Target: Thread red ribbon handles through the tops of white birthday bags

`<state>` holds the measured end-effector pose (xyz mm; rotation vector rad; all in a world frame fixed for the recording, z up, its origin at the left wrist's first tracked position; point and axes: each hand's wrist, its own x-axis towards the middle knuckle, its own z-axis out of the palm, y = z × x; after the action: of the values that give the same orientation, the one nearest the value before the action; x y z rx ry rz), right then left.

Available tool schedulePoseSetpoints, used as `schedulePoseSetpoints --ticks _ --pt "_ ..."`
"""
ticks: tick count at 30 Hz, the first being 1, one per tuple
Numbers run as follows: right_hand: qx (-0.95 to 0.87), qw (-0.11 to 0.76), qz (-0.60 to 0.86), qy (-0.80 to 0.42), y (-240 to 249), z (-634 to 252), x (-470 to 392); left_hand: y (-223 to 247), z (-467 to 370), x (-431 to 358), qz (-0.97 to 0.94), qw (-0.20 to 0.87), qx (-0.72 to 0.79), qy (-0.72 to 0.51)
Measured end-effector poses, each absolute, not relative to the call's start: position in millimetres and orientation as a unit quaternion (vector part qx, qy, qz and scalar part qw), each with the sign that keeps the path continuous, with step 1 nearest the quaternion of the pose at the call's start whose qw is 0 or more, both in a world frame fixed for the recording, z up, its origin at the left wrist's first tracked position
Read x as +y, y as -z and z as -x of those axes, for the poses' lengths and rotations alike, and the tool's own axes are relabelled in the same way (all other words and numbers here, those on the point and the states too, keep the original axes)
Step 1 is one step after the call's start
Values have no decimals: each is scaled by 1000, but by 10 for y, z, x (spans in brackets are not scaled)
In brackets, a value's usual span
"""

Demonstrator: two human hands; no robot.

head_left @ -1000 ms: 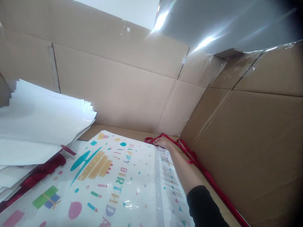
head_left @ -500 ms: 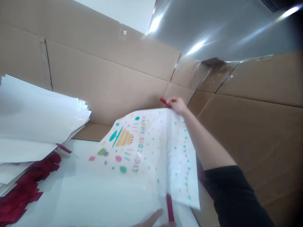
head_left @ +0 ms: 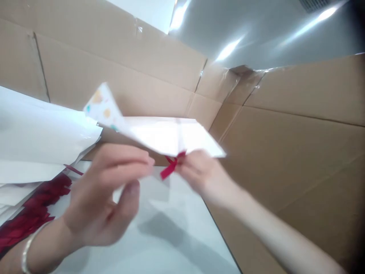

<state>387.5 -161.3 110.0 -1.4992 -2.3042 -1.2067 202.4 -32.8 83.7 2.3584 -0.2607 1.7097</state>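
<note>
My right hand (head_left: 196,171) is closed on a red ribbon (head_left: 168,170), its short ends sticking out to the left of the fingers. From the ribbon spreads a white printed sheet (head_left: 156,133), lifted off the table and seen nearly edge-on. Its left corner curls up and shows coloured dots. Just left of the ribbon is my left hand (head_left: 105,194), thumb and fingers apart and nothing visible between them. A pale bracelet (head_left: 27,253) circles the left wrist. Both hands are slightly blurred.
White sheets (head_left: 42,137) are stacked at the left, with a heap of red ribbons (head_left: 37,213) below them. A white table (head_left: 171,243) lies under the hands. Tall cardboard walls (head_left: 299,152) enclose the back and right.
The sheet has risen from the table and tipped, so its birthday print no longer shows. My right hand has come down and nearer with the ribbon; my left hand has risen beside it.
</note>
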Motion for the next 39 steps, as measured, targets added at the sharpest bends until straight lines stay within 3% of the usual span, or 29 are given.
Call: schedulePoseSetpoints --ticks 3,6,9,13,18,28,35,39 --pt "-786 91 511 336 -238 -3744 -1636 -821 -2107 -92 -856 98 -21 -507" --pt "-798 132 516 283 387 -3646 -1672 -419 -2484 190 -959 71 49 -270" --pt "-810 159 509 246 741 -3560 -1721 185 -2847 361 -992 75 74 -69" --pt "-823 184 484 232 891 -3449 -1819 807 -3077 362 -987 146 29 58" --pt "-844 186 469 180 879 -3321 -2035 993 -3167 305 -983 169 24 74" --pt "-656 290 693 68 1108 -3353 -2276 1107 -3190 207 -987 144 59 36" --pt "-650 292 701 30 1060 -3297 -2295 1097 -3165 171 -990 126 56 14" --pt "-644 338 686 11 1042 -3273 -2284 1134 -3169 188 -991 128 48 5"
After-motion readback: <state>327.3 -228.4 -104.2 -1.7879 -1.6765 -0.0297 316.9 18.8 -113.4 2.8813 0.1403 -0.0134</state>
